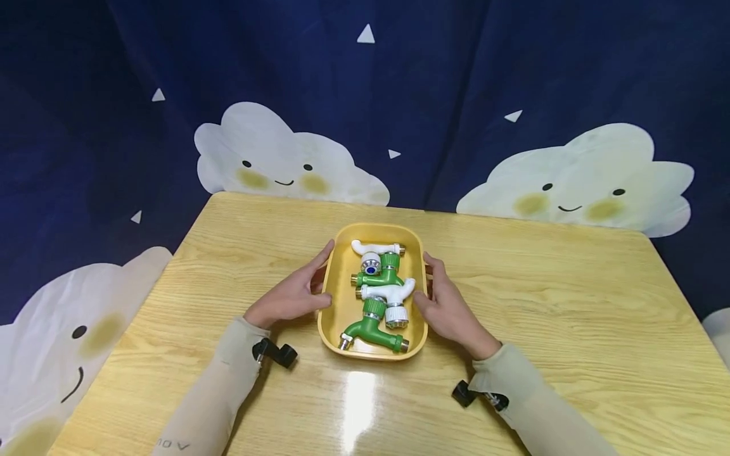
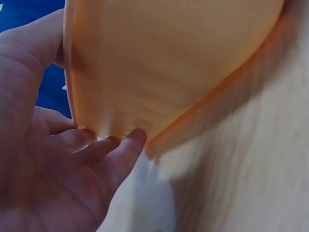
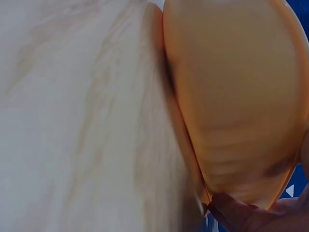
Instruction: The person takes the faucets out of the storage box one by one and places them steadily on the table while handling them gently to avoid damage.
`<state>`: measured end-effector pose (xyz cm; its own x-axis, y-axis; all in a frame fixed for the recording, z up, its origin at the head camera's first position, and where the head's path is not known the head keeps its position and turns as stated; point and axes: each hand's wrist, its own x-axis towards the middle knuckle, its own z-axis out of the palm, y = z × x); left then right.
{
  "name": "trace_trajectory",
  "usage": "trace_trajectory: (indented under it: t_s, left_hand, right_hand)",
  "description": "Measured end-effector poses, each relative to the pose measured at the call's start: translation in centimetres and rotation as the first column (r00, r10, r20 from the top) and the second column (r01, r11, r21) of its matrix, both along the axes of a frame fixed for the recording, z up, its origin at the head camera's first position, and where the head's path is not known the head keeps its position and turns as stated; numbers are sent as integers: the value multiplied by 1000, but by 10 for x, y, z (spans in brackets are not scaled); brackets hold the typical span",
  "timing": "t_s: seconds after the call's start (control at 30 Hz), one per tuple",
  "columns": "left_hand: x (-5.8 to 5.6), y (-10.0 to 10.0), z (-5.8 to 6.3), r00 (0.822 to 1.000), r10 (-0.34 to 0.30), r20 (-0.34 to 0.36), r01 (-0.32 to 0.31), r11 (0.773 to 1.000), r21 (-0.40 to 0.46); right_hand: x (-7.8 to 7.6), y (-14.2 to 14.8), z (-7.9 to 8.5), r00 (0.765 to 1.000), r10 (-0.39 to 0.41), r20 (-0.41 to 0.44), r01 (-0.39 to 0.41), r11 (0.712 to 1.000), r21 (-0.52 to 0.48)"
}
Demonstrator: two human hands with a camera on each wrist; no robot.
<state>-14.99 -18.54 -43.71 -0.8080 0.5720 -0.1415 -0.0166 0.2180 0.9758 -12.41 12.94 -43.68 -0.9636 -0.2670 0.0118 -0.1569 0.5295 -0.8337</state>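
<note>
A yellow plastic tray is at the middle of the wooden tabletop, held between both hands; the blurred wrist views leave it unclear whether its base quite touches the wood. Inside, from far to near, lie a white tap with a blue-centred knob, a green tap, a second white tap and a second green tap. The left hand and right hand grip opposite long sides, thumbs at the rim, fingers against the outer walls. Beyond the tabletop hangs a navy cloth printed with smiling clouds.
</note>
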Motion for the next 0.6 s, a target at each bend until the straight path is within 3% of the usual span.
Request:
trace_trajectory:
  t_s: [0.33, 0.6]
  left_hand:
    - [-6, -13, -6, 999, -32, 1, 32, 998, 46]
    - [-5, -13, -8, 1000, 15, -5, -15, 998, 64]
  right_hand:
    - [-3, -9, -5, 1000, -11, 22, 12, 999, -47]
    - [-7, -12, -7, 998, 0, 63, 9, 990, -141]
